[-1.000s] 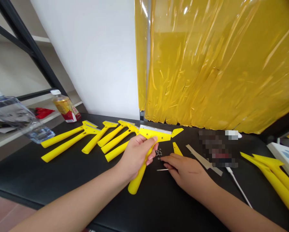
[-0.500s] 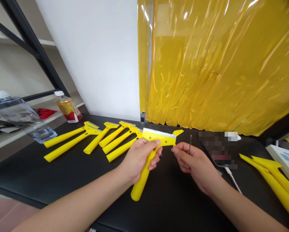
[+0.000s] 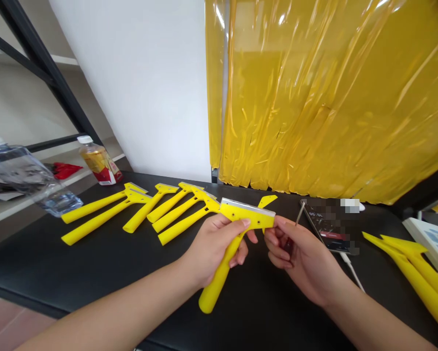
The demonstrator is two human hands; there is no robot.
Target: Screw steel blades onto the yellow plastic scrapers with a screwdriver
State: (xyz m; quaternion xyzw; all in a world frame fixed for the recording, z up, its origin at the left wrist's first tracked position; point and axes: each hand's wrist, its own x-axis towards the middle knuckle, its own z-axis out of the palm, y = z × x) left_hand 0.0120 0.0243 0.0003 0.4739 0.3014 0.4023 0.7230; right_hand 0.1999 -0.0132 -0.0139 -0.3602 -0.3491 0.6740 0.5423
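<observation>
My left hand (image 3: 221,246) is closed around the neck of a yellow scraper (image 3: 219,285), its thumb across the lower edge of the head. The scraper is tilted, its wide head up, with a metal strip along the top edge and small holes in the face. My right hand (image 3: 301,251) has thumb and fingertips at the right end of that head. Tucked in the same hand is a thin screwdriver (image 3: 300,213), its metal shaft pointing up and its dark handle mostly covered by the fingers. Just behind the head, a loose yellow piece (image 3: 268,200) shows.
Several yellow scrapers (image 3: 105,222) lie on the black tabletop (image 3: 131,273) at left. Two bottles, one clear (image 3: 32,175) and one red-labelled (image 3: 100,161), stand beyond them. A phone (image 3: 316,219) with a white cable, a white box (image 3: 427,243) and yellow handles (image 3: 412,273) are at right.
The scraper has shifted slightly right and down in my left hand. My right hand has come up against the head's right end, and the screwdriver shaft leans more to the right.
</observation>
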